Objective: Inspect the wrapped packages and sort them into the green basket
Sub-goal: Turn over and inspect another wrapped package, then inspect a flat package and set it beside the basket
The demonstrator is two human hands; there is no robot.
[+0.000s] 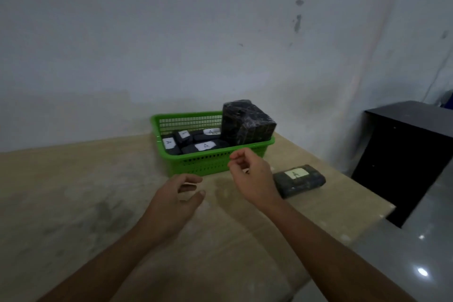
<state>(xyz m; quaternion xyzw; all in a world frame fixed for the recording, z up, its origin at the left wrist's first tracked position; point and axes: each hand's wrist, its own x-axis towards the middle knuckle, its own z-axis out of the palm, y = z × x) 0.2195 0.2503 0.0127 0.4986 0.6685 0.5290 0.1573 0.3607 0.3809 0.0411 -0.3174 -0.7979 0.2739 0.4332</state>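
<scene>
Most of the sorting looks done: the green basket (186, 164) already holds several labelled packages and one big wrapped block (247, 122). One labelled package (299, 180) (marked A) lies on the surface (85, 191) beside it, likely the last. Left hand (175, 200) and right hand (252, 175) hover empty, fingers loosely curled

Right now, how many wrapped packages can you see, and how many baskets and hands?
Small black packages with white labels in the green basket: 4 visible
Big black wrapped package in the basket: 1
Labelled package on the table: 1
Green baskets: 1
Hands: 2, left hand and right hand, both empty
Total: 9
</scene>
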